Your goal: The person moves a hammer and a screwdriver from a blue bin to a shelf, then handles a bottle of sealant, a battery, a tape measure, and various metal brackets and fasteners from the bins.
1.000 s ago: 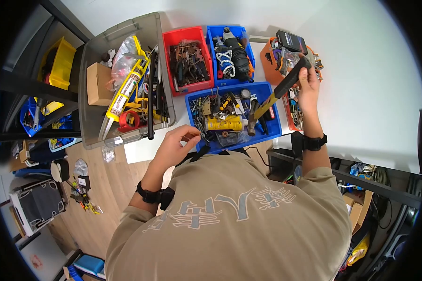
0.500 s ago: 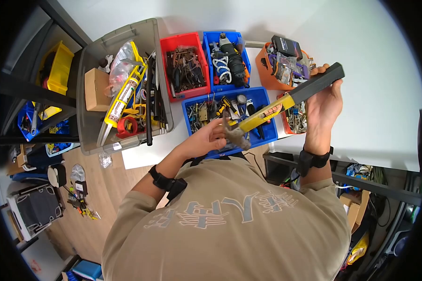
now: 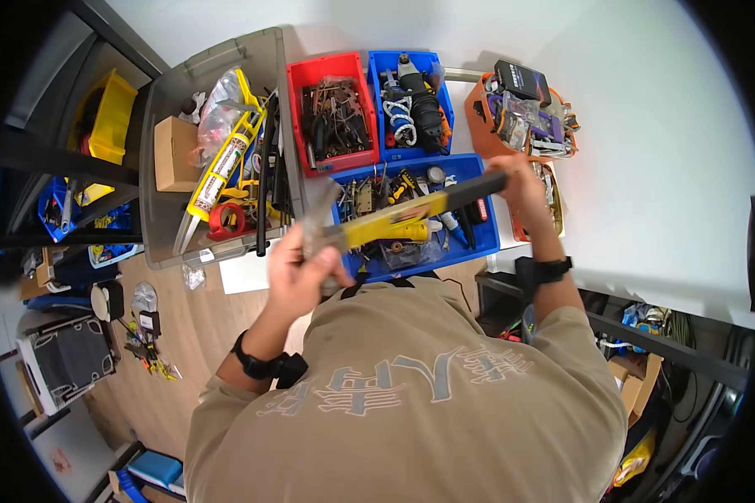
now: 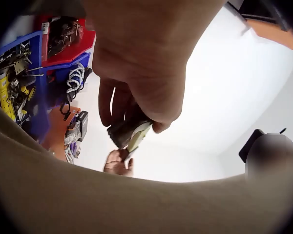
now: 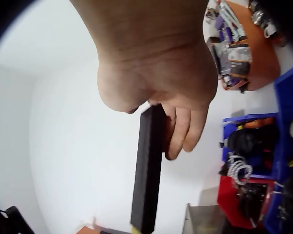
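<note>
A claw hammer (image 3: pixel 394 220) with a yellow shaft and black grip is held level above the lower blue bin (image 3: pixel 369 272), its blurred head to the left. My left hand (image 3: pixel 298 277) grips the hammer by its metal head, which shows dark between thumb and fingers in the left wrist view. At the other end, my right hand (image 3: pixel 524 197) pinches the butt of the black grip (image 5: pixel 149 168) between thumb and fingers. Under the shaft, the bin carries a yellow bottle (image 3: pixel 411 232), loose screws and small tools.
A big grey tub (image 3: pixel 155 226) with a caulking gun (image 3: pixel 222 172) stands left. Behind are a red bin (image 3: pixel 335 162) of metal tools and another blue bin (image 3: pixel 415 153) with a power tool. An orange basket (image 3: pixel 478 113) sits at the right on the white table (image 3: pixel 646 193).
The hammer has moved left and its handle has come nearer level. My left hand, earlier beside the hammer head, now grips it. My right hand has shifted left with the handle end.
</note>
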A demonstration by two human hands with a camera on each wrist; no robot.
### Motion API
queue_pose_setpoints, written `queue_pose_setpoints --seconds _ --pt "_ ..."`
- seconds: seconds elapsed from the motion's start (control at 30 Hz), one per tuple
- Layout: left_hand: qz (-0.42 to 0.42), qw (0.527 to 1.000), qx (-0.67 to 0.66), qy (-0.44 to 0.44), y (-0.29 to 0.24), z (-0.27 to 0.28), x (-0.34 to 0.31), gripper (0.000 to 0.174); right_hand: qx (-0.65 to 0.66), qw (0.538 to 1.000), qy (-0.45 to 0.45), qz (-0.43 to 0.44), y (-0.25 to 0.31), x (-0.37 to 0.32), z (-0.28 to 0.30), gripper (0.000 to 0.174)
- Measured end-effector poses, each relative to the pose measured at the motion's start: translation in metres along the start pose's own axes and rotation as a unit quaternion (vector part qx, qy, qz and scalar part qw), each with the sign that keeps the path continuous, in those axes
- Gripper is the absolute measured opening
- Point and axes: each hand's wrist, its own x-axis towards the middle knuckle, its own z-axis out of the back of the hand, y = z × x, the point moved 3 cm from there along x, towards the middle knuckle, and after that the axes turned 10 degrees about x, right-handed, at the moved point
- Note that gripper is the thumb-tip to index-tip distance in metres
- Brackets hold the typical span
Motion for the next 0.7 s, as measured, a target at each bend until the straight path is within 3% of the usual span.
queue_pose_setpoints --seconds 0.07,0.1,0.13,0.17,0.2,0.27,0.4,0.5,0.53,0.6,0.63,0.7 --pt "0.013 0.997 0.042 -0.067 -0.016 0.014 -0.003 0.031 -0.139 0.985 -0.013 -0.105 -0.041 0.016 -0.010 0.036" --pt "0.010 0.994 0.066 -0.088 -0.020 0.019 -0.008 0.031 -0.328 0.939 0.022 -0.102 -0.063 0.027 -0.015 0.033" --pt "0.008 0.990 0.090 -0.108 -0.024 0.022 -0.014 0.031 -0.483 0.871 0.084 0.035 -0.121 0.050 0.007 0.033" --pt "0.012 0.986 0.091 -0.141 -0.030 0.021 -0.021 0.032 -0.490 0.861 0.136 0.007 -0.137 0.054 -0.004 0.037" --pt "0.003 0.982 0.093 -0.165 -0.032 0.023 -0.030 0.034 -0.538 0.838 0.090 -0.017 -0.161 0.058 -0.005 0.041" --pt "-0.003 0.966 0.100 -0.240 -0.043 0.024 -0.046 0.038 -0.575 0.814 0.086 -0.008 -0.186 0.054 -0.015 0.031" --pt "-0.028 0.928 0.106 -0.356 -0.064 0.026 -0.085 0.044 -0.565 0.820 0.074 -0.060 -0.217 0.066 -0.012 0.029" --pt "-0.043 0.905 0.108 -0.410 -0.072 0.024 -0.110 0.046 -0.479 0.874 0.081 0.015 -0.211 0.066 0.000 0.024" --pt "-0.055 0.900 0.115 -0.417 -0.070 0.026 -0.120 0.044 -0.480 0.873 0.082 0.016 -0.206 0.065 0.004 0.024" --pt "-0.071 0.891 0.095 -0.439 -0.067 0.026 -0.138 0.040 -0.282 0.946 0.146 -0.058 -0.191 0.062 0.000 0.020" --pt "-0.074 0.888 0.095 -0.444 -0.066 0.027 -0.145 0.040 -0.161 0.959 0.197 -0.124 -0.171 0.053 -0.011 0.018" --pt "-0.095 0.891 0.037 -0.443 -0.063 0.031 -0.158 0.043 -0.107 0.959 0.241 -0.098 -0.133 0.034 -0.039 0.017"
